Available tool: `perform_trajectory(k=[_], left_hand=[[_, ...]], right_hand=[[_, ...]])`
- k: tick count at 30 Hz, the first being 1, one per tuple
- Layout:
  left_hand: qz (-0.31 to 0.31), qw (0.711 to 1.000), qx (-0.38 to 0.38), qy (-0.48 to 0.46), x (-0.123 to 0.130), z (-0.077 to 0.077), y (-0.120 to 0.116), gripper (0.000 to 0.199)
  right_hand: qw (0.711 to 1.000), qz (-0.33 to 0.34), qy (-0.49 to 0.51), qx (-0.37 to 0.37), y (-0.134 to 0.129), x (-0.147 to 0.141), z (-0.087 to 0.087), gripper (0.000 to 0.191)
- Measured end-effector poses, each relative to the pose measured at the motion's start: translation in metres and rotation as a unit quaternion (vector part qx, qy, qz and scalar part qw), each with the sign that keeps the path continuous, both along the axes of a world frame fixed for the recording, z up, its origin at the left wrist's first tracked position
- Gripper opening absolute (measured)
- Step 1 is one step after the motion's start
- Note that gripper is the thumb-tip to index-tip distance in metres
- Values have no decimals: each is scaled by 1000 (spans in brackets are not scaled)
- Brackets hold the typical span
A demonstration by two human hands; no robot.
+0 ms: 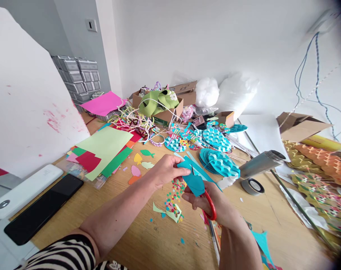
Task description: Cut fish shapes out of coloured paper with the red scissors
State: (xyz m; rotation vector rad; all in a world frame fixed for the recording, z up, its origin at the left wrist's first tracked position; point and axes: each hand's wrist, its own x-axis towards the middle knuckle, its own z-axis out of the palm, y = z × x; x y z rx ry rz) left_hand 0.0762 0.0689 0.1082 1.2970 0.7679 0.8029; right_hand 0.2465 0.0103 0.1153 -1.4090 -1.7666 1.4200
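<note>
Near the middle of the view, my left hand (170, 169) pinches the far end of a blue paper piece (195, 183) between thumb and fingers. My right hand (205, 200) is closed around red-handled scissors (211, 206), just to the right and nearer to me. The scissor blades are at the blue paper, partly hidden by it. Under the hands lie colourful paper dots (172, 198) and a pale green scrap (174, 214). Paper fish shapes in green (147, 153), yellow and pink lie left of my left hand.
Coloured paper sheets (105, 144) lie at the left, beyond a black phone (43, 206) and a white device (26, 190). Blue wavy paper discs (222, 163), a metal bottle (262, 164) and a tape roll (252, 186) are at the right. Craft-filled boxes stand behind.
</note>
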Motion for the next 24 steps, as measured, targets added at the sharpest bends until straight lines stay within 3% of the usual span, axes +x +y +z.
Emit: perform_trajectory(k=[9,24], left_hand=[[6,1000,4,11,0,0,0,21],[1,1000,3,10,0,-1,0,23]], right_hand=[[1000,-1,-5,15,0,-2,1,27],[999,5,1,32,-3,1,0,33]])
